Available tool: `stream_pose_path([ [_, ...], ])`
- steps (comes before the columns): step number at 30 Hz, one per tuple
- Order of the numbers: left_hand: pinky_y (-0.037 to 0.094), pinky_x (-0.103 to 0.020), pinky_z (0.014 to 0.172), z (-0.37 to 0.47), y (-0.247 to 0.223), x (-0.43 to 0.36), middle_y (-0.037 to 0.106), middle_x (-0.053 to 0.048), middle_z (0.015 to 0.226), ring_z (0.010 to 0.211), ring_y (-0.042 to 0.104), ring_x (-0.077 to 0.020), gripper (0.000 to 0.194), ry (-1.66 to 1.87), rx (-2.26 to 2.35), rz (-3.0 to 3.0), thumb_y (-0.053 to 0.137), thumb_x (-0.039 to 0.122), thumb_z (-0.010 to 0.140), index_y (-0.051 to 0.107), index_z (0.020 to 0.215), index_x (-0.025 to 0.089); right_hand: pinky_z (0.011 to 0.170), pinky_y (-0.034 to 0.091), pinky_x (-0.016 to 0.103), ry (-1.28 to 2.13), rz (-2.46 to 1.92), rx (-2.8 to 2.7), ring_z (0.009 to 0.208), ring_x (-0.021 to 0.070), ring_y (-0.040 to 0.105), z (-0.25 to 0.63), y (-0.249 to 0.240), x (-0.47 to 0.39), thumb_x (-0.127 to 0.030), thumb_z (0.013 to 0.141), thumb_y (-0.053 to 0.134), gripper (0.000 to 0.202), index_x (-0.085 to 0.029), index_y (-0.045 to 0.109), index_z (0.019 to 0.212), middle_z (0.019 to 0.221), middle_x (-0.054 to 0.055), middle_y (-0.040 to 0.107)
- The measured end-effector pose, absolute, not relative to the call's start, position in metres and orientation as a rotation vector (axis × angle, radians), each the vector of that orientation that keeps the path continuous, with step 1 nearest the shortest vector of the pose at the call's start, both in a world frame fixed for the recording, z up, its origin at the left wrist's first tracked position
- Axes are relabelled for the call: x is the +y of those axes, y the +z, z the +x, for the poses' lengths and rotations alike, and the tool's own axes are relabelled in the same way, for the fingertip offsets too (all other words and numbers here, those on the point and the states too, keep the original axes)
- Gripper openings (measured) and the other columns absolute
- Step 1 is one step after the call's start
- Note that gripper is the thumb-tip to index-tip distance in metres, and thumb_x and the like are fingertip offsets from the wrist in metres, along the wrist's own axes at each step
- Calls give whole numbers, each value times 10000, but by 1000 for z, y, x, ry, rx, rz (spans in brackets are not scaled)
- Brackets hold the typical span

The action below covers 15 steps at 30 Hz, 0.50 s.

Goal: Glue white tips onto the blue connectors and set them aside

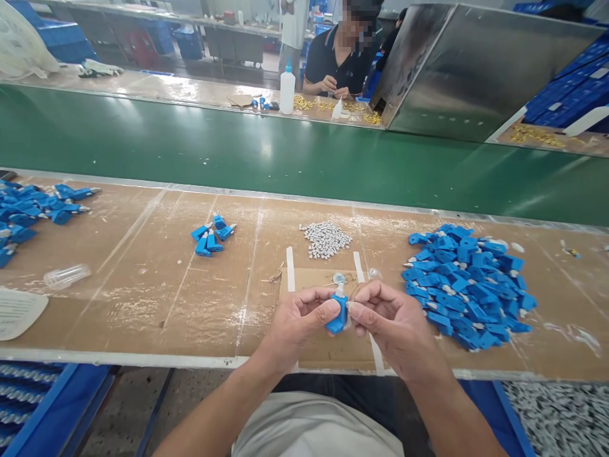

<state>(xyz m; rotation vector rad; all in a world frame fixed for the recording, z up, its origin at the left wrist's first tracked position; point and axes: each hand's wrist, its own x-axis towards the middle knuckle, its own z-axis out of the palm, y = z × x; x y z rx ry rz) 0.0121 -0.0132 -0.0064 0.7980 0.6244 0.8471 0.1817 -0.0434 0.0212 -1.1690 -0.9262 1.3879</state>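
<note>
Left hand [301, 317] slants in from seven o'clock, grip clamped on a blue piece [337, 322], white tip [340, 289] at twelve, over the worktop [128, 317]. Right hand [391, 317] angles from five, grip drawn together at the piece's three o'clock side; anything pinched there, can't tell.

- Blue piece [337, 317], one: angular body, pale tip uppermost, slightly tilted.
- Location: above the desk [133, 273], gripped in left hand [301, 320], right hand [394, 317] at its side.
</note>
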Motion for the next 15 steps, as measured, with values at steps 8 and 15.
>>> stream_pose_path([
  [8,403,-228,619,12,-1,-14,651,-46,772,664,522,-102,319,812,570,827,707,388,875,775,1056,135,483,511,163,1584,-1102,-706,573,89,562,183,17,-46,-279,692,899,302,-205,815,972,673,6,633],
  [15,393,-220,603,11,0,-16,648,-37,726,650,534,-102,265,790,563,797,715,386,867,769,913,131,437,490,117,1646,-1075,-622,547,66,517,181,11,-47,-292,664,910,305,-219,813,943,689,-2,610],
])
